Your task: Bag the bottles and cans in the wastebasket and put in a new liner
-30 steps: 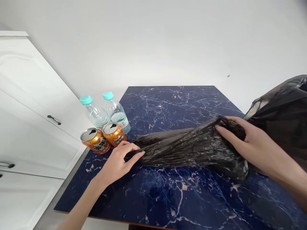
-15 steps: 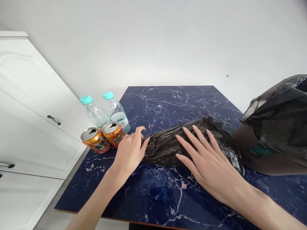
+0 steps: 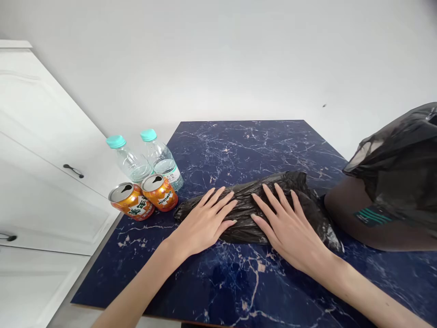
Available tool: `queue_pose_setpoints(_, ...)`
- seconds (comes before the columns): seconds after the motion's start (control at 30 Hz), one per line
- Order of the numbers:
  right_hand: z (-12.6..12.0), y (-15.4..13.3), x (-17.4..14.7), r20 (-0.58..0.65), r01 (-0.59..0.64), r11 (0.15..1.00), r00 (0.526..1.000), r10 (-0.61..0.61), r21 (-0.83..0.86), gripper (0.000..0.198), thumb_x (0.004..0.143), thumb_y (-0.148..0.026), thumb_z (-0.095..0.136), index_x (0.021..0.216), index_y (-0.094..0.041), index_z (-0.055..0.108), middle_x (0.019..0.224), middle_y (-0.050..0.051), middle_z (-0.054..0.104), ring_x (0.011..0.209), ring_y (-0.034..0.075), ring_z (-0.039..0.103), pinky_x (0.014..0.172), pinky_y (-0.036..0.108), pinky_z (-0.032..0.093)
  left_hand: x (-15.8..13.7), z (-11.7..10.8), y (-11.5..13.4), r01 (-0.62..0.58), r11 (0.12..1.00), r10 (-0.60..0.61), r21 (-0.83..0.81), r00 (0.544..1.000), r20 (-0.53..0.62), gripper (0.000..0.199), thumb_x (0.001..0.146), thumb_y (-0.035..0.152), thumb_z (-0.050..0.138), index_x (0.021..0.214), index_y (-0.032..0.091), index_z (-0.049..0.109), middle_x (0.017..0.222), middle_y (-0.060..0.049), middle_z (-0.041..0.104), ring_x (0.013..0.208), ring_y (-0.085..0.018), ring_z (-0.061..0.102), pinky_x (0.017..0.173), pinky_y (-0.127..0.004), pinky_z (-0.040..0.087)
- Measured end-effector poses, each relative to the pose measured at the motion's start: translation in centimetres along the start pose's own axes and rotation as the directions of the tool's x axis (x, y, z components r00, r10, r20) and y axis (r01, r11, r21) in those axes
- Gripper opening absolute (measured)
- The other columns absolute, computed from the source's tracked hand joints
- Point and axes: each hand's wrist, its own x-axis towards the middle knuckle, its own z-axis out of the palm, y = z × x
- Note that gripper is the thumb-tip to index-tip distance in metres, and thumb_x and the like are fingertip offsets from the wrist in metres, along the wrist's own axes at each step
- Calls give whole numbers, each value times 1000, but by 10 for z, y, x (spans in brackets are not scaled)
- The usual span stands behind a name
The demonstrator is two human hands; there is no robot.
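A crumpled black plastic bag (image 3: 246, 193) lies flattened in the middle of a dark blue marble table (image 3: 246, 146). My left hand (image 3: 205, 223) rests flat on the bag's left part, fingers spread. My right hand (image 3: 290, 225) lies flat on its right part, fingers also spread. Neither hand grips anything.
Two orange drink cans (image 3: 143, 200) stand at the table's left edge, with two clear water bottles (image 3: 145, 157) with teal caps behind them. A brown bin (image 3: 368, 218) lined with a black bag (image 3: 403, 173) stands at the right. White cabinets (image 3: 41, 150) are on the left.
The bag was stretched long and held at both ends; my hands let go, brought it together into a shorter bundle and now press flat on top of it.
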Motion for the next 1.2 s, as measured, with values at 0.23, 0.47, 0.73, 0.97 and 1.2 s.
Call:
queue_pose_setpoints(0.23,33,28,-12,62,-64,998,996,62,20,65,115,-57,27,176,-31,28,183,8,18,169,35,20,132,68,29,-15,6,-23,94,991,-83,-100,990,113,58,117,50,38,172,32,35,181,-2,30,170,-29,20,139,-57,23)
queue_pose_setpoints(0.47,30,37,-11,64,-61,998,996,59,30,65,115,-56,28,175,-29,31,183,5,21,169,30,24,135,62,27,-17,7,-28,129,982,-106,-141,982,157,55,119,44,31,173,35,30,183,2,24,172,-25,12,141,-54,17)
queue_pose_setpoints(0.73,34,43,-5,70,-54,998,996,52,30,65,115,-58,26,173,-29,35,182,4,24,168,29,26,136,61,27,-18,7,-26,122,988,-106,-99,983,151,55,119,43,33,172,31,33,183,0,25,172,-26,13,140,-54,20)
queue_pose_setpoints(0.97,25,37,-27,63,-26,1000,998,27,-9,66,116,-55,26,176,-29,27,182,6,23,167,31,28,130,62,39,-14,9,-20,81,987,-81,142,997,-5,45,116,28,43,159,19,55,174,-9,46,167,-35,30,137,-59,29)
queue_pose_setpoints(1.2,-8,34,-65,-75,-22,999,997,20,-31,60,113,-56,39,163,-24,51,166,14,54,153,40,50,120,67,49,0,4,-8,295,916,-232,273,943,-240,28,106,29,66,129,13,70,132,-19,70,132,-39,65,112,-58,55)
